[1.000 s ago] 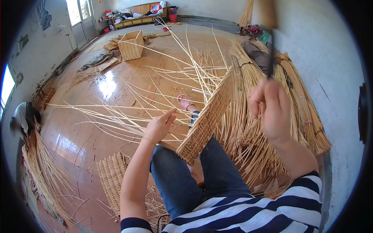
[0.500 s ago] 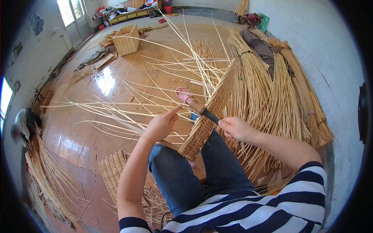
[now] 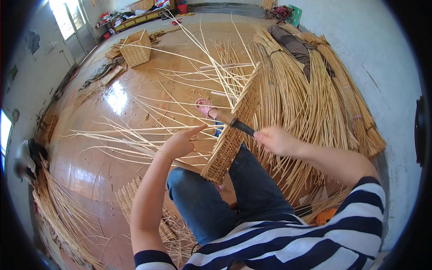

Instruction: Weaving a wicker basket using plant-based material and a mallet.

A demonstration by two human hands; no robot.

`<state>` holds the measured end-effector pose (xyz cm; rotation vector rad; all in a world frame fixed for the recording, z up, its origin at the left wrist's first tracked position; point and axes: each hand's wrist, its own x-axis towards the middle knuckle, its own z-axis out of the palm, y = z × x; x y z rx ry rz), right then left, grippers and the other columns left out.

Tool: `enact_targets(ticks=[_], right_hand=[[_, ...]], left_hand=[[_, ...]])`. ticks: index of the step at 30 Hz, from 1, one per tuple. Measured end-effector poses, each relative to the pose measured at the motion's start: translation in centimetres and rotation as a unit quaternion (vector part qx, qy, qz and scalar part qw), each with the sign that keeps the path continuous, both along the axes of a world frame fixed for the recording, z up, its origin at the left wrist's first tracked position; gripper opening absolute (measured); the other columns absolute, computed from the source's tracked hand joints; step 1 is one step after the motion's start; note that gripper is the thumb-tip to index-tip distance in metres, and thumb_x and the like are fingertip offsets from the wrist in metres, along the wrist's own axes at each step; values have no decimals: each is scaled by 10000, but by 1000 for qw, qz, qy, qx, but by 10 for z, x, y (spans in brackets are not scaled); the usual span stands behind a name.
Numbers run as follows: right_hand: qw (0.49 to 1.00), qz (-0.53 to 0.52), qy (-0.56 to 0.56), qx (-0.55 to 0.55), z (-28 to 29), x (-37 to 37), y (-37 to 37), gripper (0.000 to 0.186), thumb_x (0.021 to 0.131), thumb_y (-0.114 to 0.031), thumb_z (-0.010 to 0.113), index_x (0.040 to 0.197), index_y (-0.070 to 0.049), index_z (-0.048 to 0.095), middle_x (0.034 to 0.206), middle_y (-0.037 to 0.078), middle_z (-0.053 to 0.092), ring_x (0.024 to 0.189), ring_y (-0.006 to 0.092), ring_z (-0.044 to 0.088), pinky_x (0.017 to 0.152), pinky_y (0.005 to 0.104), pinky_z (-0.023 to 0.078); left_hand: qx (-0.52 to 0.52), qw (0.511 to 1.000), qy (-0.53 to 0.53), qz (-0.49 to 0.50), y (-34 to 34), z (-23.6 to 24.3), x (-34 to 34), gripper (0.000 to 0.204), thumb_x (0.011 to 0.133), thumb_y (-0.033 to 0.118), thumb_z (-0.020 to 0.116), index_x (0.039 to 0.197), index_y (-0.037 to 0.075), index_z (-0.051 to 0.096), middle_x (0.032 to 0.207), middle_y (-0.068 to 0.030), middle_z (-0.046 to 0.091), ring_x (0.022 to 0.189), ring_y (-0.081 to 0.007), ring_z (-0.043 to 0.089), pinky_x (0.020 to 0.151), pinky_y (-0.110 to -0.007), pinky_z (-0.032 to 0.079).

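The woven wicker panel [image 3: 231, 135] stands on edge, tilted, resting against the person's jeans-clad knees. Its long unwoven willow rods [image 3: 148, 135] fan out from its left face across the glossy wooden floor [image 3: 99, 148], and more rods rise from its far end.

The left hand [image 3: 180, 143] lies flat against the left face of the panel. The fingers are extended and held together, pointing toward the weave; nothing is gripped. A thin bangle sits on the wrist.

The right hand [image 3: 276, 140] is closed around the dark handle of a hand tool [image 3: 234, 122]. The handle runs leftward from the fist, and the paler head of the tool rests on the upper edge of the panel. The exact type of tool cannot be determined.

A pink slipper [image 3: 203, 107] lies on the floor just beyond the panel. Bundles of willow rods [image 3: 310, 94] are stacked along the wall [image 3: 382, 54] on the right. A finished square wicker basket [image 3: 135, 48] stands well apart, near the far-left doorway. A flat woven mat [image 3: 130, 202] lies on the floor beside the left leg.
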<state>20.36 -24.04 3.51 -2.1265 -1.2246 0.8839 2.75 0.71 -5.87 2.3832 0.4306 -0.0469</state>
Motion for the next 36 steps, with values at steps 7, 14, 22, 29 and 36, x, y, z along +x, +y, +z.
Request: enact_targets(ticks=[7,14,22,29,36], right_hand=[[901,52,-79,423,23,-11,-3,374,1014,-324,410,771,-64,525,523,-20,422,436,77,388,434,232,316],[940,-39,188,281,40,-35,-4,381,1020,-325,402,764,-57,492,533,-9,421,435,67,375,409,218,283],[969,-5,225,106,27,-55,-14,392,1017,-345,413,750,-73,507,508,-7,403,447,64,387,424,207,289],[953,-68,295,-8,-54,-26,-26,398,1013,-357,423,757,-60,490,514,5,429,413,70,387,391,223,292],[894,13,150,422,46,-53,-24,397,1030,-336,372,775,-54,489,549,24,466,434,84,418,414,207,322]], left_hand=[[-6,999,-41,0,5,-13,-9,813,721,-40,486,1442,321,385,1018,-164,670,627,-177,513,634,-322,460],[-7,999,36,35,-1,-3,-6,748,769,11,514,1441,314,383,1029,-180,667,693,-199,588,696,-339,487],[28,998,25,56,-7,2,-6,651,834,99,494,1418,365,386,965,-237,653,851,-373,636,785,-451,482],[50,997,8,56,-6,-12,-5,591,892,146,471,1421,385,366,969,-209,662,864,-373,639,773,-459,487],[79,980,-117,141,-9,-30,-31,523,900,113,465,1399,263,420,1153,-133,627,1010,-342,614,846,-441,486]])
